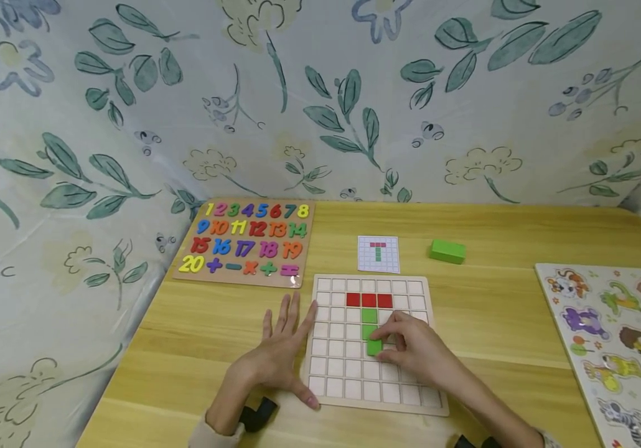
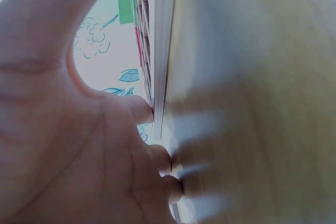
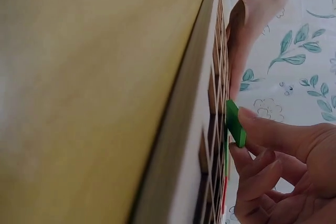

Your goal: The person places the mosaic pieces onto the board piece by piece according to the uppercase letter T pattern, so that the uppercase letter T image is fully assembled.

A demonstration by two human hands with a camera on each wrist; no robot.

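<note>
A wooden grid board (image 1: 352,390) lies on the table with three red square tiles (image 1: 369,300) in a row and green tiles (image 1: 369,316) in a column below their middle one. My right hand (image 1: 421,351) pinches a green square tile (image 1: 374,348) between thumb and fingers at the column's lower end. The right wrist view shows that tile (image 3: 235,123) tilted against the grid's face. Along the board's left edge, my left hand (image 1: 276,361) rests with fingers spread and thumb at the lower left corner.
Behind the board lies a card (image 1: 378,264) with a red and green T pattern. A green block (image 1: 447,251) sits to its right. A number puzzle board (image 1: 306,227) is at the back left, an animal puzzle board (image 1: 595,342) at the right. Floral cloth hangs behind the table.
</note>
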